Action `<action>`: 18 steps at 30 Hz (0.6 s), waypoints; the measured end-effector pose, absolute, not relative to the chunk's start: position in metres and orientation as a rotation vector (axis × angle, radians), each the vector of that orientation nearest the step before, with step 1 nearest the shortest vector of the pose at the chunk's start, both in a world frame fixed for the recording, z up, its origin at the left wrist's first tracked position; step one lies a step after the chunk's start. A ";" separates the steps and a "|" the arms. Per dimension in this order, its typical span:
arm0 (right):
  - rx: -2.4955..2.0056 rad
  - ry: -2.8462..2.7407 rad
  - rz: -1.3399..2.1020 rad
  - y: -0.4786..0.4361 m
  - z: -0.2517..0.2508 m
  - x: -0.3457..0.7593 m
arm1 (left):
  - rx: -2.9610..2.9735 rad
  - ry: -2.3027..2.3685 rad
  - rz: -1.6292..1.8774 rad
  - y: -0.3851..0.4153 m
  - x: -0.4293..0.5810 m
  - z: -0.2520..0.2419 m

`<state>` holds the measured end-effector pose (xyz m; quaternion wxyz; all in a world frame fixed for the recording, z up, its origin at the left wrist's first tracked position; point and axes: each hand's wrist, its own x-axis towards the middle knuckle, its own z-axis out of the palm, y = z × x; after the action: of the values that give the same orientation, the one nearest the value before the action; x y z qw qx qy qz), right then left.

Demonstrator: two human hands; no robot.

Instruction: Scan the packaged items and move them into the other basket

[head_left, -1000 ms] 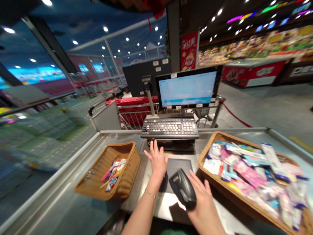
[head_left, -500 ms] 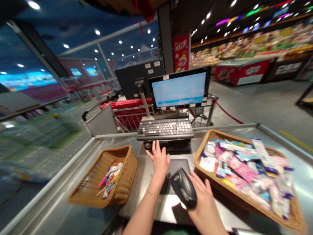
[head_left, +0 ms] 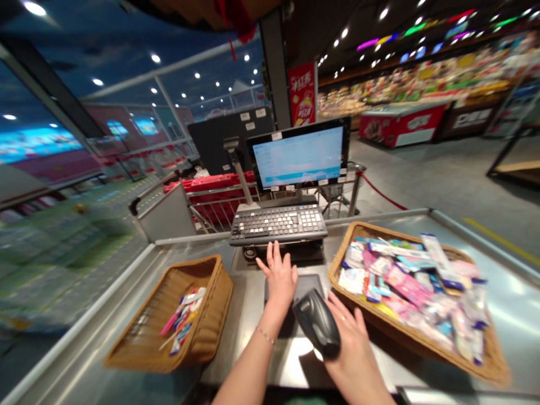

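My left hand has its fingers spread and holds nothing. It hovers over the metal counter, fingertips just short of the front edge of the black keyboard. A black handheld barcode scanner is in my right hand, whose fingers reach along its right side; the thumb and the scanner's grip are hidden. To the right, a wicker basket is heaped with small packaged goods in pink, blue and white. On the left, a second wicker basket contains several colourful slim packages and sticks.
A lit monitor stands behind the keyboard, with a dark second screen beside it. Shopping carts are behind the counter. A red freezer chest is farther back on the right.
The view has turned slightly right, so the baskets and screens sit farther left. My left hand has shifted slightly rightward in the view; my right hand with the scanner looks nearly unchanged.
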<state>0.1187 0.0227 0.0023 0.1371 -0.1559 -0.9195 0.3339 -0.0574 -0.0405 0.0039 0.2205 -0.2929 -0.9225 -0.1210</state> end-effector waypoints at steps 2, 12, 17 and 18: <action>-0.468 -2.641 0.945 0.023 0.003 0.118 | -0.817 -2.547 -0.341 -0.040 -0.057 0.004; -0.521 -2.562 0.846 0.017 0.005 0.122 | -0.853 -2.550 -0.364 -0.033 -0.054 0.005; -0.551 -2.537 0.848 0.014 0.008 0.125 | -0.884 -2.548 -0.364 -0.029 -0.051 0.007; -0.558 -2.531 0.848 0.014 0.008 0.125 | -0.893 -2.547 -0.364 -0.028 -0.050 0.007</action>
<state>0.1252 0.0141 0.0083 0.2059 -0.2001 -0.9082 0.3045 -0.0497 -0.0278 0.0075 0.2076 -0.3208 -0.9148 -0.1307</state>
